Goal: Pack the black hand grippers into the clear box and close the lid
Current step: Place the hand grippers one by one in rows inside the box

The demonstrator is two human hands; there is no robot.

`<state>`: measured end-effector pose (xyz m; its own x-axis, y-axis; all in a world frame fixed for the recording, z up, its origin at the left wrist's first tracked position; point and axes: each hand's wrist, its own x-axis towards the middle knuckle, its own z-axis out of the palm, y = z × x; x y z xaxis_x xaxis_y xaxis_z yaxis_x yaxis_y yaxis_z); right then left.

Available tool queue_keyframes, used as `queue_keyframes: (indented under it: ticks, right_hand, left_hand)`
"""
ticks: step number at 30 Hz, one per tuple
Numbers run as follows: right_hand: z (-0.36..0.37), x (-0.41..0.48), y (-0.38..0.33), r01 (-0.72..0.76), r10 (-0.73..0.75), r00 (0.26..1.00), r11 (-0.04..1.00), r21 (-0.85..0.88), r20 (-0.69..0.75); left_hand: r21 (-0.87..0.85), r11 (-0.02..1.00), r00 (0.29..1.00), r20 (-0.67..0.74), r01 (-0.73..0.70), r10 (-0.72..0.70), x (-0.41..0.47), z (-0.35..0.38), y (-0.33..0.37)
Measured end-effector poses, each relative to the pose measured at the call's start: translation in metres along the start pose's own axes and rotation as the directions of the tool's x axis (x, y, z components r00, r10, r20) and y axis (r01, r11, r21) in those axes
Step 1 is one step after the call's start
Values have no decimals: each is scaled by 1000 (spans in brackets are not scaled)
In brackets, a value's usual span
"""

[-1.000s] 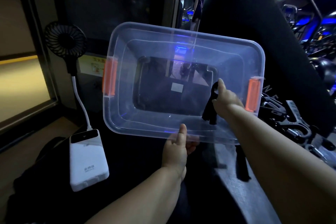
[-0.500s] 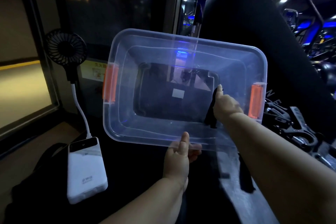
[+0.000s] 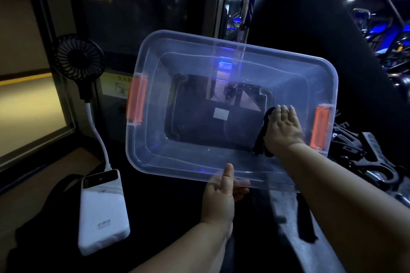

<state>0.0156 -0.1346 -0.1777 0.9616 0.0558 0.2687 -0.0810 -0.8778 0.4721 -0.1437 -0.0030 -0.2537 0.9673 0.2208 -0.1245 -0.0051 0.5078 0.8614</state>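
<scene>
My left hand (image 3: 219, 197) holds up the clear box (image 3: 153, 139), tilted with its open side toward me; the thumb lies on the near rim and the fingers curl beneath. The box has an orange latch (image 3: 136, 97) at each short end. My right hand (image 3: 284, 128) reaches inside at the right end, fingers straight, pressing a black hand gripper (image 3: 259, 139) against the box's inner wall. Only the gripper's left edge shows beside the palm. More black hand grippers (image 3: 363, 157) lie in a pile to the right of the box.
A white power bank (image 3: 103, 210) lies at the lower left, wired to a small black fan (image 3: 78, 57) standing behind it. A large black padded seat back (image 3: 310, 29) rises behind the box. Dark gym machines fill the far right.
My right hand went from gripping the black hand gripper with thumb up to lying flat over it, fingers straight. The box stays held in my left hand.
</scene>
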Motion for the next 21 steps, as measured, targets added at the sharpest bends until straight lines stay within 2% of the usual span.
queue_keyframes:
  ticks: [6,13,21]
  right_hand:
    - [-2,-3,0,55,-47,997,992,-112,69]
    - [-4,-2,1,65,-60,996,994,-88,66]
    - [-10,-8,2,83,-82,996,995,-53,17]
  left_hand:
    - [-2,1000,1000,-4,-13,13,0,1,-1]
    - [18,999,999,27,-38,38,-2,2,0]
    - [40,999,1000,-18,-11,12,2,2,-2]
